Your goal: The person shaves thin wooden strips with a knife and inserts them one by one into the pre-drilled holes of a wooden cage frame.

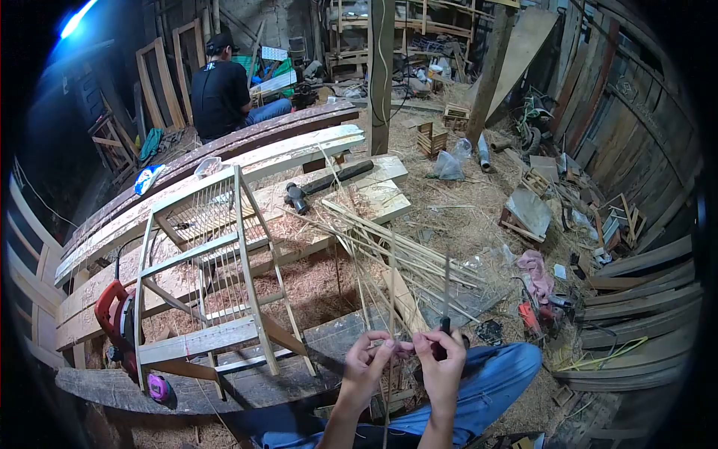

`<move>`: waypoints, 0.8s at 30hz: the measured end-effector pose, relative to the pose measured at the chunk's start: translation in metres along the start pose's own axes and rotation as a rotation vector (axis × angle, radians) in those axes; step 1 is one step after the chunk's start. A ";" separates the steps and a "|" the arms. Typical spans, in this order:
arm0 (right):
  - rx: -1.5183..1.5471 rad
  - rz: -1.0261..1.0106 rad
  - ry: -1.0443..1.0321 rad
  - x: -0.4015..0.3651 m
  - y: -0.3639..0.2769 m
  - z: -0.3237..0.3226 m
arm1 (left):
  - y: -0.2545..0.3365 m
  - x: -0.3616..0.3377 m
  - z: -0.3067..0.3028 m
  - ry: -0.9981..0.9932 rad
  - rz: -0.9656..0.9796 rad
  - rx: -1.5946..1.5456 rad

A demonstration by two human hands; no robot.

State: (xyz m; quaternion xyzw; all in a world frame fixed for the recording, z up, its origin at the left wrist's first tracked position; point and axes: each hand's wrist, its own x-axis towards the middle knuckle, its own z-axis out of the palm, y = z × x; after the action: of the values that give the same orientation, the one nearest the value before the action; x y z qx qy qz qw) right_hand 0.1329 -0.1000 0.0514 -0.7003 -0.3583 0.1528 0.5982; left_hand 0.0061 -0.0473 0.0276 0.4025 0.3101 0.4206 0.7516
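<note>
My left hand (366,364) is closed in a pinch on a thin bamboo strip (392,288), which runs nearly upright past my fingertips. Close beside it, my right hand (443,361) is closed around a knife with a dark handle (446,325), its narrow blade (447,288) pointing up. The fingertips of both hands nearly meet; what lies between them is too small to make out. Beyond my hands, many loose bamboo strips (419,251) lie in a pile. To the left stands a wooden frame (198,338) with thin parallel rods across its upper part.
A hammer (297,199) lies on the planks (389,196). Left of the frame are a red power tool (111,305) and a purple tape measure (158,388). Another person (221,93) sits with their back turned. A post (381,75) stands ahead; shavings cover the floor.
</note>
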 end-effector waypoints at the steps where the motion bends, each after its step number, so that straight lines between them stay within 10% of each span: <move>1: 0.004 0.000 -0.036 0.000 -0.001 0.000 | -0.001 0.000 -0.002 0.000 0.000 0.000; 15: -0.235 0.067 -0.477 -0.003 -0.016 -0.014 | 0.004 0.002 0.000 0.083 -0.014 -0.008; 24: 0.079 0.034 -0.244 -0.001 -0.005 -0.009 | -0.002 0.004 0.004 -0.011 0.103 0.097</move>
State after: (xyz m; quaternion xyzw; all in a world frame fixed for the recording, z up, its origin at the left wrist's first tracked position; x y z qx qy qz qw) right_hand 0.1367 -0.1073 0.0581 -0.6583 -0.4100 0.2610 0.5748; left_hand 0.0114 -0.0456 0.0274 0.4562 0.3048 0.4409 0.7104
